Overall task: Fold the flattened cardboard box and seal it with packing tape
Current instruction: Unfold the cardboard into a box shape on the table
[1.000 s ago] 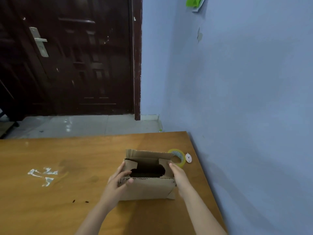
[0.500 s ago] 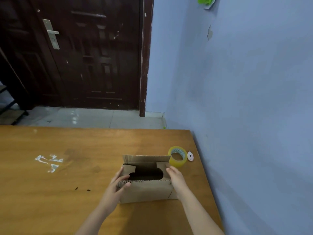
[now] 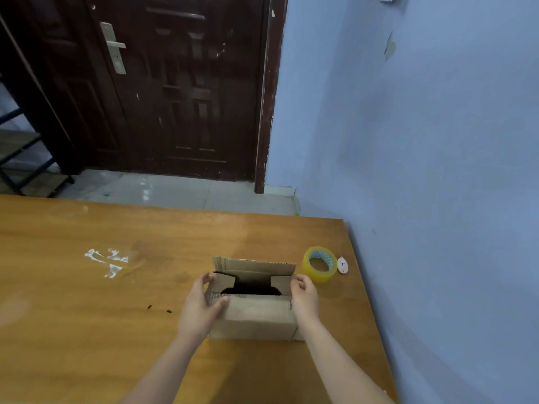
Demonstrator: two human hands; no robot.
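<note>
- Near the desk's (image 3: 87,330) right edge, toward its far right corner, the cardboard box (image 3: 253,313) is standing upright with its top still open.
- Both short side flaps are lying folded inward over the dark opening; the far long flap is standing up, and the near long flap is lying partway over the opening.
- At the box's left end, the left hand (image 3: 201,307) is grasping the box, fingers curled over the left flap and thumb pressing on the near flap's edge.
- At the right end, the right hand (image 3: 304,298) is curling its fingers against the top right corner, its grip on the cardboard there; how firmly it is pinching cannot be told.
- Just beyond the box's far right corner, the roll of packing tape (image 3: 319,264) is standing on its edge, apart from the box, with a small white cutter (image 3: 342,265) just beside it against the desk's right edge.
- Judging by this, the step in hand is closing the top flaps.
- To do it well, the side flaps should be kept flat and level while the near flap is being brought fully down, then the far flap lowered to meet it edge to edge.
- One hand should be holding the seam closed while the other is reaching for the tape, since corrugated flaps are likely to spring up.
</note>
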